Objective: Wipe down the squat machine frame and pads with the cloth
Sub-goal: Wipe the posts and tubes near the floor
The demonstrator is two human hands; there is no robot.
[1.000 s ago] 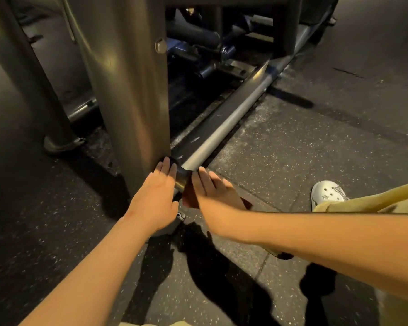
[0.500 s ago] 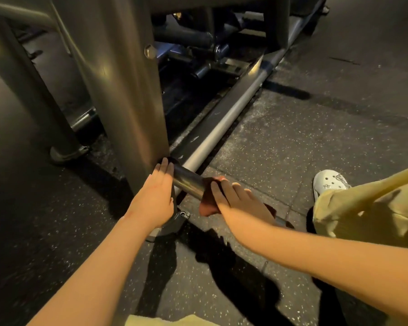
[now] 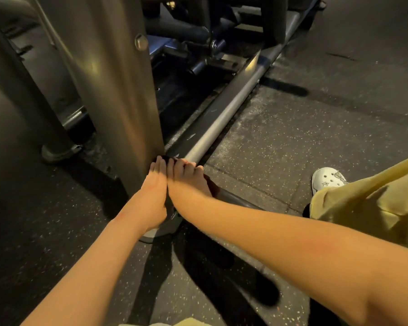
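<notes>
The squat machine's wide grey upright post (image 3: 118, 90) stands at centre left, and its round floor rail (image 3: 224, 114) runs off to the upper right. My left hand (image 3: 154, 196) rests flat against the foot of the post, fingers straight. My right hand (image 3: 186, 177) lies on the rail right beside it, the two hands touching. Its fingers curl over the rail and hold a dark red cloth (image 3: 211, 184). Only an edge of the cloth shows under the palm.
A second grey leg (image 3: 21, 90) with a floor foot stands at the left. Dark linkage parts (image 3: 193, 31) sit behind the post. Speckled rubber flooring (image 3: 292, 142) lies to the right, with my white clog (image 3: 327, 178) and yellow trouser leg (image 3: 375, 203) on it.
My right hand slid the cloth out along the rail towards me, then back to the post, where it now touches my left hand. The left hand stayed at the post's foot.
</notes>
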